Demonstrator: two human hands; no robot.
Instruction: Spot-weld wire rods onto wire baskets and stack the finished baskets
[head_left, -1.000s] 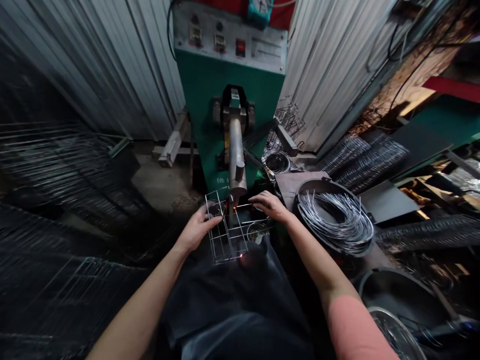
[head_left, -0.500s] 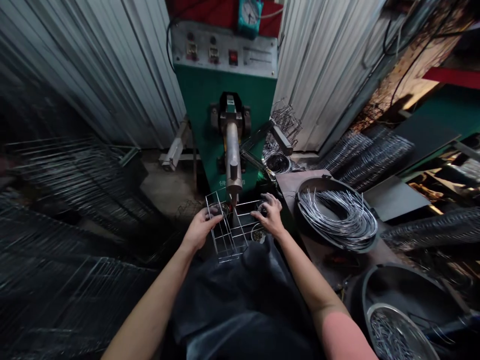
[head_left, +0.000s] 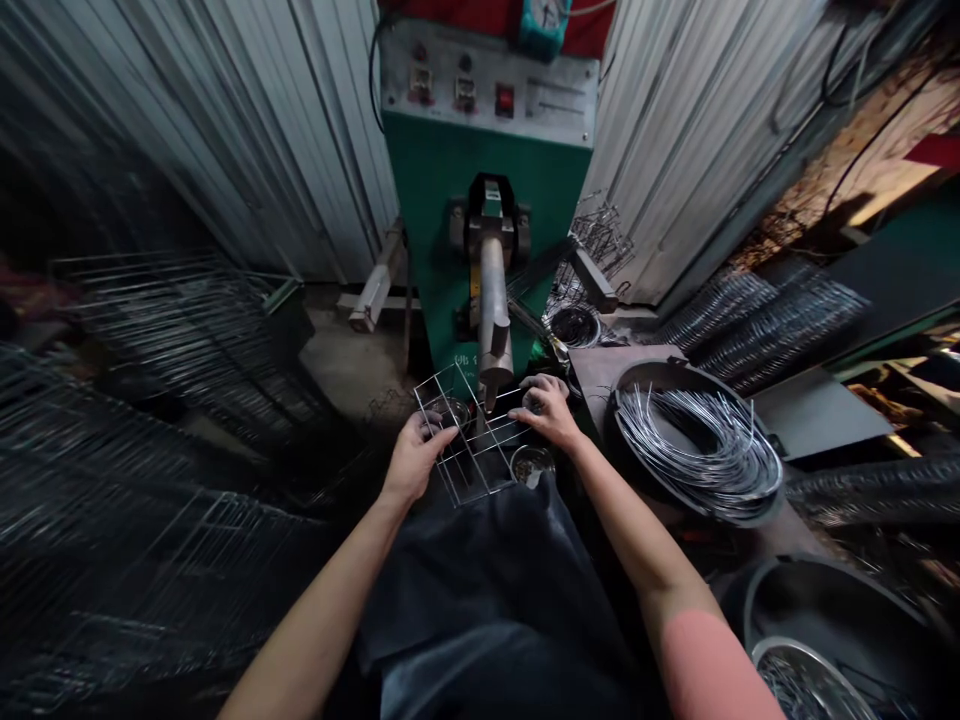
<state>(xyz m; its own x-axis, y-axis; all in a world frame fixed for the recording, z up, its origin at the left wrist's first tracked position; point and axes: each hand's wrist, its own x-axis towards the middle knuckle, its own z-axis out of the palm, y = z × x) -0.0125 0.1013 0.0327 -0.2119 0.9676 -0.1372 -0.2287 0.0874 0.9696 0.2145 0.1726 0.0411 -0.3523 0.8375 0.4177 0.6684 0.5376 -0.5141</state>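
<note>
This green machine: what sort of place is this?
Probably a wire-goods workshop: a spot-welding machine, bent steel wire in a round pan, and stacked wire racks.
</note>
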